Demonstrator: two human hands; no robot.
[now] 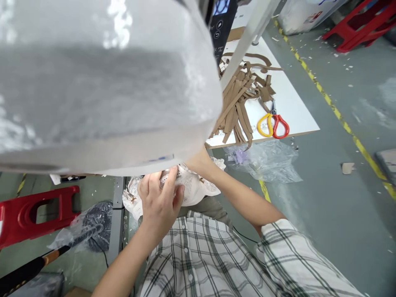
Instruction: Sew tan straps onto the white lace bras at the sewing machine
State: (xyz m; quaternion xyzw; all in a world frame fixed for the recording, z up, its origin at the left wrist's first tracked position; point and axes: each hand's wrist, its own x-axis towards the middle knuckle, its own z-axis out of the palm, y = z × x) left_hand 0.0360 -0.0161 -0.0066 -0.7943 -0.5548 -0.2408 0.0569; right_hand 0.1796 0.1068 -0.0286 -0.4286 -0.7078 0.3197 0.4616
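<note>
A large blurred white machine head (108,95) fills the upper left and covers part of my work. Just below its edge, my left hand (161,196) rests on white printed lace-like fabric (192,189), fingers bent and a little apart; its fingertips touch the cloth. My right hand (198,161) reaches in from the right, with its fingers hidden behind the machine. The fabric bunches over my lap, with brown marks on it.
Brown strips (236,103) lie on the white table (291,111) beside scissors (274,125) with yellow and red handles. Clear plastic (272,161) lies beneath the table's edge. Red stools (58,210) stand at left and upper right. A grey table leg (116,222) is left of my hand.
</note>
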